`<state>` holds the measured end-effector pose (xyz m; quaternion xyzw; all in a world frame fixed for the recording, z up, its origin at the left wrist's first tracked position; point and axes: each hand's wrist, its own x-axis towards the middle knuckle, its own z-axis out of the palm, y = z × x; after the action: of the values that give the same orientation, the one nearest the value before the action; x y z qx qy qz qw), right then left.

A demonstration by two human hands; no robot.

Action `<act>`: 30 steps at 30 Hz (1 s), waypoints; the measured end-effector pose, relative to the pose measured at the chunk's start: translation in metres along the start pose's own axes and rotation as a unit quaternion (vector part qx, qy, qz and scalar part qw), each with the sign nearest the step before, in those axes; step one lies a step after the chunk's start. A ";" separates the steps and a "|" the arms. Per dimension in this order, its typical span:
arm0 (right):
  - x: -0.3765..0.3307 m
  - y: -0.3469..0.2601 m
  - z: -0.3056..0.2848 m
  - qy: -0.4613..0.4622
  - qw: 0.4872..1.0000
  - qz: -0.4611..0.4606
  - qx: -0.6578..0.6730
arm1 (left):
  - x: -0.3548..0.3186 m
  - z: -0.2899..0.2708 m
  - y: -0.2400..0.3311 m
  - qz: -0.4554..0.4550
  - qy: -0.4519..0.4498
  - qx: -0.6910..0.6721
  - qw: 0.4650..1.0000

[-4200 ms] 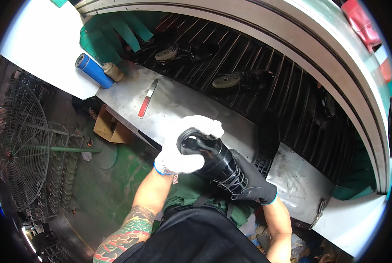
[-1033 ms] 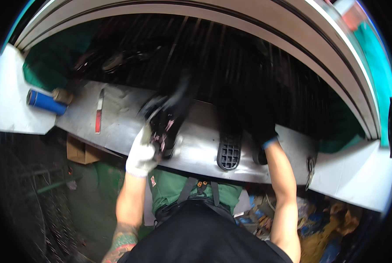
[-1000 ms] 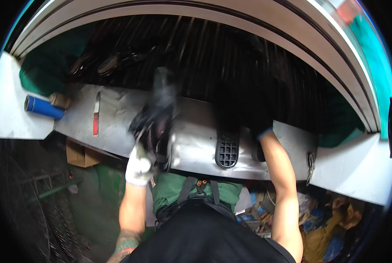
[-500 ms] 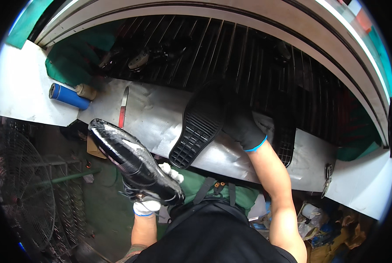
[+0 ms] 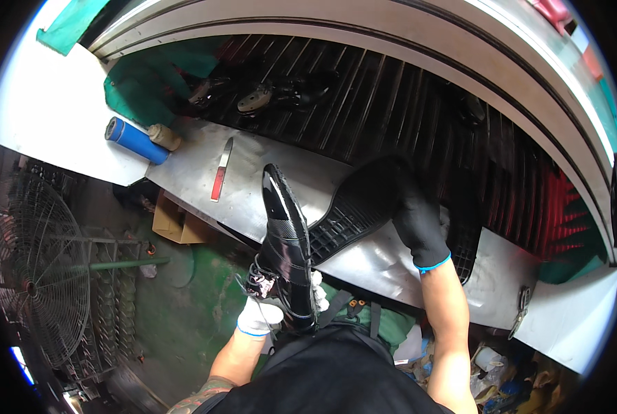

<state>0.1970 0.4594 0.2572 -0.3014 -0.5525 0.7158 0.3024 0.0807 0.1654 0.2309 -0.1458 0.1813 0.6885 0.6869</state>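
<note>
Head view shows the left hand, white-gloved, gripping a glossy black shoe; the right hand, black-gloved, grasps a black rubber sole above the metal bench.

two gloved hands, one white and one black; one glossy black shoe; one black sole; one red-handled knife; one blue can; one wire fan; one cardboard box.

Single head-worn fisheye view, looking steeply down from close above the metal bench, edges bowed
</note>
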 end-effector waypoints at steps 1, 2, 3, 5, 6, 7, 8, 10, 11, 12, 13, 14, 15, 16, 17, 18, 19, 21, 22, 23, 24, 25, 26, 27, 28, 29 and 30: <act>0.000 0.000 0.001 0.009 1.000 0.000 0.008 | 0.001 0.000 0.001 -0.011 -0.007 -0.023 1.000; -0.002 0.000 0.002 0.008 0.998 -0.031 -0.046 | 0.000 -0.004 0.001 -0.028 -0.012 -0.035 0.999; -0.003 -0.001 0.002 0.007 0.993 -0.061 -0.100 | -0.001 -0.004 0.001 -0.020 -0.011 -0.026 0.999; -0.008 -0.005 0.004 0.006 0.985 -0.088 -0.149 | -0.004 0.001 0.001 -0.007 -0.010 -0.007 1.000; -0.011 -0.008 0.005 0.005 0.986 -0.084 -0.145 | -0.004 0.001 0.001 -0.003 -0.013 0.014 1.000; -0.012 -0.009 0.005 -0.002 0.987 -0.084 -0.134 | -0.005 0.000 0.003 0.000 -0.016 0.035 0.999; -0.015 -0.009 0.005 -0.011 0.989 -0.083 -0.123 | -0.006 -0.002 0.003 0.003 -0.017 0.056 0.998; -0.017 -0.011 0.005 -0.033 0.995 -0.054 -0.080 | -0.009 -0.021 0.002 0.043 -0.012 0.159 0.986; -0.019 -0.014 0.004 -0.037 0.997 -0.019 -0.058 | -0.010 -0.023 0.001 0.077 0.004 0.227 0.971; -0.019 -0.025 0.006 -0.032 0.998 0.051 -0.028 | -0.012 -0.024 0.000 0.108 0.027 0.297 0.948; -0.020 -0.027 0.007 -0.042 0.997 0.065 -0.001 | -0.014 -0.024 -0.001 0.137 0.055 0.365 0.919; -0.020 -0.029 0.008 -0.051 0.995 0.079 0.024 | -0.015 -0.023 0.001 0.187 0.039 0.440 0.877; -0.020 -0.025 0.008 -0.074 0.996 0.036 0.046 | -0.015 -0.021 0.004 0.235 0.022 0.511 0.826; -0.021 -0.023 0.009 -0.097 0.993 -0.007 0.067 | -0.015 -0.018 0.006 0.282 0.003 0.576 0.767; -0.023 -0.025 0.011 -0.124 0.986 -0.019 0.110 | -0.013 -0.009 0.003 0.314 0.003 0.599 0.737; -0.024 -0.026 0.014 -0.152 0.976 -0.031 0.152 | -0.010 0.000 0.001 0.347 0.006 0.620 0.703; -0.024 -0.027 0.014 -0.181 0.963 -0.042 0.194 | -0.008 0.018 -0.007 0.367 0.030 0.607 0.704; -0.024 -0.029 0.010 -0.210 0.966 -0.067 0.139 | -0.007 0.033 -0.015 0.398 0.087 0.662 0.629; -0.024 -0.030 0.008 -0.227 0.962 -0.089 0.120 | -0.008 0.033 -0.010 0.385 0.099 0.728 0.559; -0.024 -0.029 0.008 -0.246 0.957 -0.109 0.105 | -0.009 0.039 -0.009 0.372 0.108 0.759 0.522; -0.024 -0.028 0.007 -0.252 0.956 -0.116 0.096 | -0.008 0.044 -0.008 0.360 0.115 0.789 0.484; -0.023 -0.025 0.005 -0.259 0.954 -0.123 0.087 | -0.008 0.049 -0.006 0.348 0.120 0.816 0.445; -0.022 -0.023 0.004 -0.265 0.952 -0.130 0.079 | -0.003 0.058 -0.005 0.372 0.102 0.825 0.414; -0.022 -0.022 0.003 -0.271 0.950 -0.136 0.070 | -0.001 0.061 -0.006 0.371 0.102 0.822 0.419; -0.023 -0.023 0.003 -0.274 0.950 -0.128 0.073 | 0.000 0.065 -0.007 0.370 0.101 0.820 0.425; -0.024 -0.025 0.003 -0.276 0.951 -0.121 0.075 | 0.002 0.068 -0.009 0.370 0.101 0.817 0.431; -0.025 -0.027 0.003 -0.277 0.951 -0.114 0.076 | 0.003 0.068 -0.009 0.364 0.107 0.809 0.448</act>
<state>0.2136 0.4441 0.2866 -0.0019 -0.5892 0.7718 0.2391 0.0932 0.1992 0.2898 0.4833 0.7650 0.3964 0.1553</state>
